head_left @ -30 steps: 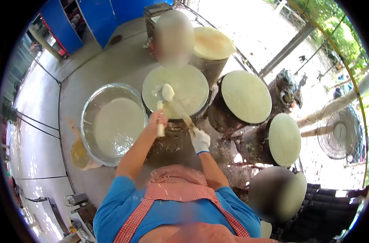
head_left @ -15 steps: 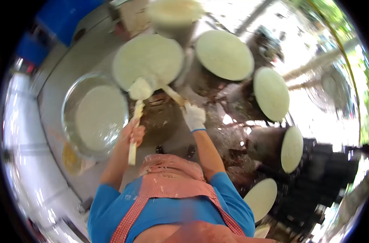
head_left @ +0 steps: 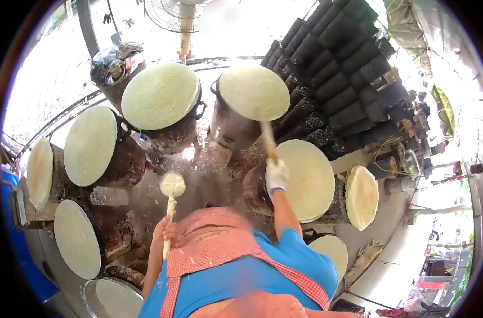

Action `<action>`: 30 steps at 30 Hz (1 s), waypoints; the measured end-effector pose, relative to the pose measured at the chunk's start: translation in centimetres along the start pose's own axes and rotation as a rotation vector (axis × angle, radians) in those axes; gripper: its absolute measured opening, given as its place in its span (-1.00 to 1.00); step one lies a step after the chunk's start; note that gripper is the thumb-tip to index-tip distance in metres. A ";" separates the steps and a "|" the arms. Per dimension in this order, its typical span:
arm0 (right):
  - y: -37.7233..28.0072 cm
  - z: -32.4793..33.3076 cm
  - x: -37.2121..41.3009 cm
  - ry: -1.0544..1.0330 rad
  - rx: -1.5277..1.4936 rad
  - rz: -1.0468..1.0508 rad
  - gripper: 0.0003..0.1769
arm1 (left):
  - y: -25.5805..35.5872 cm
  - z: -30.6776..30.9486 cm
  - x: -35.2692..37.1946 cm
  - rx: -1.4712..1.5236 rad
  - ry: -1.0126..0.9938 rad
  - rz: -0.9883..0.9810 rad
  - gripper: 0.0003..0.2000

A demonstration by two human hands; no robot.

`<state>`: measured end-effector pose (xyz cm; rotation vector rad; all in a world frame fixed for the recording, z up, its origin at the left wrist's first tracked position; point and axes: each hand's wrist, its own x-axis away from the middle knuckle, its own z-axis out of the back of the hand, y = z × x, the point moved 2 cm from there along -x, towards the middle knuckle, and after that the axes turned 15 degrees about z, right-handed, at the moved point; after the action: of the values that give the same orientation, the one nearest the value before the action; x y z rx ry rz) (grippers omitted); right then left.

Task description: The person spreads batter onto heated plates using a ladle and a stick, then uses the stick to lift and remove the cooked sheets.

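My left hand [head_left: 168, 231], bare, is wrapped round the pale handle of a ladle [head_left: 172, 185]. Its round head is coated with thick, creamy batter and hangs over the ground between the stoves. A white glove with a blue cuff covers my right hand [head_left: 277, 174], which grips a wooden spatula [head_left: 268, 140]. The spatula's far end is blurred and reaches the near edge of a round griddle [head_left: 255, 90] spread with pale batter. Beneath my right wrist lies another batter-covered griddle [head_left: 305, 183].
More stoves topped with round, pale surfaces ring me, including a griddle [head_left: 161, 95] ahead to the left. A metal basin [head_left: 89, 297] of white liquid is at lower left. Stacked black briquettes [head_left: 337, 63] stand beyond, with a fan [head_left: 178, 13] at the top.
My view has turned right, leaving the basin at lower left and bringing the briquettes ahead. The spatula has gone from one griddle to another; the ladle is now apart from the griddles.
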<state>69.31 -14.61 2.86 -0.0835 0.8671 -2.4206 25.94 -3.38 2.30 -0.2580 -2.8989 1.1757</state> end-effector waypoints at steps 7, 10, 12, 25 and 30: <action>7.5 5.1 2.2 0.042 0.272 -0.142 -0.56 | 7.4 -6.6 -9.1 -0.099 0.336 0.039 -0.71; 5.9 5.1 4.0 -0.045 0.315 -0.045 -0.53 | 7.5 -10.0 -12.7 -0.009 0.447 0.067 -0.65; 4.1 5.0 4.9 -0.129 0.302 0.001 -0.51 | 8.3 -11.3 -14.1 0.035 0.524 0.088 -0.56; 0.1 4.8 6.7 -0.126 0.282 -0.183 -0.53 | 14.5 -12.8 -17.0 0.055 0.748 0.220 -0.56; 1.4 4.5 5.5 -0.158 0.193 -0.110 -0.53 | 13.3 -11.9 -17.8 0.056 0.738 0.163 -0.56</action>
<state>66.42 -20.95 4.90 -0.2513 0.5688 -2.5467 46.29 11.51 2.76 -0.7528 -2.2248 0.9102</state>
